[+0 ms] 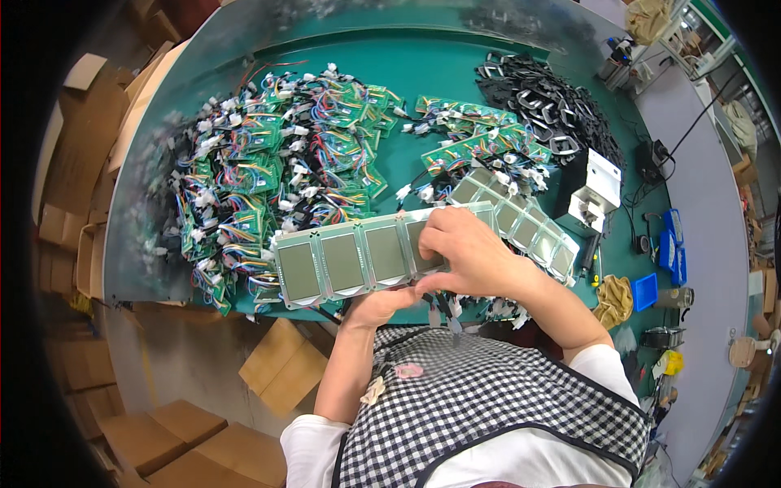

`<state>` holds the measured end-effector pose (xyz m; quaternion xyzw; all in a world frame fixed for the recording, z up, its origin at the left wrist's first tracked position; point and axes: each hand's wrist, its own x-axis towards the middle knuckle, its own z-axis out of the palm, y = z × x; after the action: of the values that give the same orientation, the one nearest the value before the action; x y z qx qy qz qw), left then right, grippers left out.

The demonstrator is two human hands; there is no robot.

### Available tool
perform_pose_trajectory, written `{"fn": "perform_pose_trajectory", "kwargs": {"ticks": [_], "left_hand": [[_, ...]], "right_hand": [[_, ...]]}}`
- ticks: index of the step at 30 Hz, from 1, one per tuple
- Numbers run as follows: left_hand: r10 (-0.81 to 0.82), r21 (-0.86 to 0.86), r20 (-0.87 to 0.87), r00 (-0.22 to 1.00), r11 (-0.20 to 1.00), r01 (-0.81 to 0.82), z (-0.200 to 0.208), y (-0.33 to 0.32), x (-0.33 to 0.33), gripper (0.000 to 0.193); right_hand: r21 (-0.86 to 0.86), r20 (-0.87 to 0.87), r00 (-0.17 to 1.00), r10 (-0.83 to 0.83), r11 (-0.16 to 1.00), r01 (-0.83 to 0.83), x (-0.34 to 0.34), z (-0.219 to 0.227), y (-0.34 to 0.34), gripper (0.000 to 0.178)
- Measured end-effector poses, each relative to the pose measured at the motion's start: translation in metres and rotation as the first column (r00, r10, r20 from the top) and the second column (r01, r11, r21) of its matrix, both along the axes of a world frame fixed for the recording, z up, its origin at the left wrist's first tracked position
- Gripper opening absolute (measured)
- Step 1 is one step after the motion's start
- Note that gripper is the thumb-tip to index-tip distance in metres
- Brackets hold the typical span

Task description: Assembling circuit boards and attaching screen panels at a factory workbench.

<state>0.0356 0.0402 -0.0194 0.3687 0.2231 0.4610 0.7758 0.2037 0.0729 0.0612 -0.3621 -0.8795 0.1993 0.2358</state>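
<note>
Currently, both hands are working at one long display strip, which is hanging in the air just above the near edge of the bench (pixel 396 159), in front of the checkered apron (pixel 496 390). The display strip (pixel 386 254) is slanting slightly, its right end sitting higher than its left, and its row of grey rectangular windows is facing up toward the wearer. The left hand (pixel 379 307) is grasping it from below, near the middle of its lower edge; most of its fingers are hiding behind the strip. The right hand (pixel 472 254) is reaching across the right part of the front, its bent fingers touching down over a window there and its thumb lying close to the lower edge, near the left hand. Whether those right fingers are pinching anything, I cannot tell. The left end of the strip is projecting free, well beyond the left hand.

Past that end, a broad heap of wired green boards (pixel 260 175) is covering the left of the bench. Beyond the right hand, more display panels (pixel 529 232) are lying at a slant, with wired boards (pixel 476 149) resting behind them. Farther right, black plastic frames (pixel 561 110) are lying piled together, a metal block (pixel 598 183) is standing nearer, and a blue tray (pixel 644 292) is sitting beside a brown cloth (pixel 614 301).
</note>
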Motion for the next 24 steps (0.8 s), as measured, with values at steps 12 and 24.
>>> {"fn": "perform_pose_trajectory", "kwargs": {"ticks": [12, 24], "left_hand": [[0.147, 0.083, -0.183, 0.972, 0.988, -0.134, 0.008, -0.020, -0.031, 0.057], [0.195, 0.020, -0.259, 0.946, 0.980, -0.196, -0.004, -0.032, -0.047, 0.054]], "right_hand": [[-0.296, 0.012, 0.983, 0.186, 0.939, -0.174, -0.038, -0.014, 0.019, 0.027], [-0.317, 0.057, 0.981, 0.184, 0.936, -0.157, -0.050, -0.016, 0.016, 0.040]]}}
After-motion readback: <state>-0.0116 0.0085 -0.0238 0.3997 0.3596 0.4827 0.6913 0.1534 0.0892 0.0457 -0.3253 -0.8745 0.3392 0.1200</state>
